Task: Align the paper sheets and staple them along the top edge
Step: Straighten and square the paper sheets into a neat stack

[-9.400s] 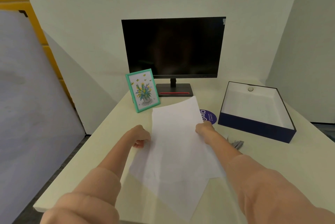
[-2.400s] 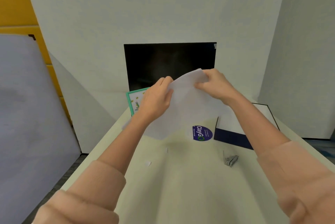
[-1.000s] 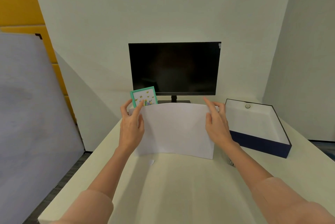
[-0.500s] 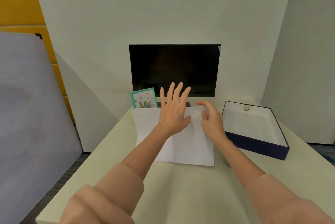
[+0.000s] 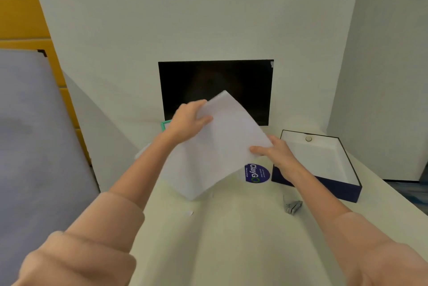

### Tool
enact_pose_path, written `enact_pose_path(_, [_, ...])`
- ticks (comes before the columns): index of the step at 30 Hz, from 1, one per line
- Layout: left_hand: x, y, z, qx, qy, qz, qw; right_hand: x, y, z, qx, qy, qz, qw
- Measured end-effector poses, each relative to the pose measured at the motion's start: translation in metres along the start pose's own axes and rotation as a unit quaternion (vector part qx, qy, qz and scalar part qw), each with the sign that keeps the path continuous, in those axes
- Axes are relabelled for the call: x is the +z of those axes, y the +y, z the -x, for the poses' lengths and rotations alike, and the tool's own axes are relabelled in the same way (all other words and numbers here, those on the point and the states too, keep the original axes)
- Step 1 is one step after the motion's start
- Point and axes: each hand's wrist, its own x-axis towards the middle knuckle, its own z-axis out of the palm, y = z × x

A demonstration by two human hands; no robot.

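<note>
- Left hand (image 5: pixel 188 121) grips the sheets (image 5: pixel 220 144) at their upper left edge, thumb in front.
- Right hand (image 5: pixel 275 153) pinches the right edge.
- Sheets hang above the desk (image 5: pixel 231 239), turned corner-down (bottom corner close to the surface), in front of the monitor (image 5: pixel 185 82).
- Small grey tool (image 5: pixel 292 206) lies apart, near the box (image 5: pixel 335 189).

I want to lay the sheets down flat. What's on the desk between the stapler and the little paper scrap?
Nothing: the head view shows bare desk between the stapler and the scrap.
</note>
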Motion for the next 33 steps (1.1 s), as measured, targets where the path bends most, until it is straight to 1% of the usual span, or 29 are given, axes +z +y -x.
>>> enact_pose_path(2, [-0.012, -0.002, -0.001, -0.039, 0.036, 0.079, 0.995, 0.001, -0.005, -0.003, 0.026, -0.009, -0.096, 0.995])
enact_pose_path(4, [-0.014, -0.002, -0.001, -0.083, 0.075, 0.169, 0.979, 0.007, -0.019, -0.006, 0.011, -0.021, -0.191, 0.981])
enact_pose_path(5, [-0.012, -0.002, 0.0, -0.105, 0.093, 0.213, 0.967, 0.011, -0.027, -0.007, -0.01, -0.017, -0.209, 0.978])
enact_pose_path(8, [0.0, 0.002, 0.008, -0.158, 0.145, 0.286, 0.934, 0.021, -0.046, -0.007, -0.079, 0.03, -0.16, 0.983])
enact_pose_path(11, [0.017, 0.002, 0.02, -0.201, 0.188, 0.319, 0.907, 0.027, -0.048, -0.004, -0.108, 0.062, -0.114, 0.986])
enact_pose_path(14, [0.033, 0.001, 0.036, -0.251, 0.191, 0.297, 0.901, 0.032, -0.035, 0.001, -0.108, 0.098, -0.068, 0.987])
enact_pose_path(16, [0.043, -0.002, 0.046, -0.258, 0.183, 0.281, 0.906, 0.035, -0.026, 0.002, -0.124, 0.116, -0.013, 0.985])
enact_pose_path(19, [0.046, -0.008, 0.049, -0.22, 0.204, 0.249, 0.921, 0.036, -0.028, 0.001, -0.198, 0.146, 0.047, 0.968])
enact_pose_path(21, [0.044, -0.009, 0.047, -0.173, 0.221, 0.203, 0.938, 0.037, -0.032, 0.002, -0.249, 0.154, 0.104, 0.951])
enact_pose_path(24, [0.041, -0.008, 0.046, -0.102, 0.215, 0.128, 0.963, 0.038, -0.035, 0.003, -0.268, 0.145, 0.182, 0.935])
enact_pose_path(25, [0.041, -0.009, 0.046, -0.095, 0.208, 0.114, 0.967, 0.038, -0.035, 0.003, -0.265, 0.14, 0.189, 0.935])
enact_pose_path(28, [0.042, -0.012, 0.044, -0.106, 0.188, 0.089, 0.972, 0.038, -0.032, 0.0, -0.258, 0.138, 0.182, 0.939])
enact_pose_path(33, [0.045, -0.014, 0.042, -0.111, 0.203, 0.101, 0.968, 0.04, -0.03, -0.002, -0.265, 0.145, 0.168, 0.938])
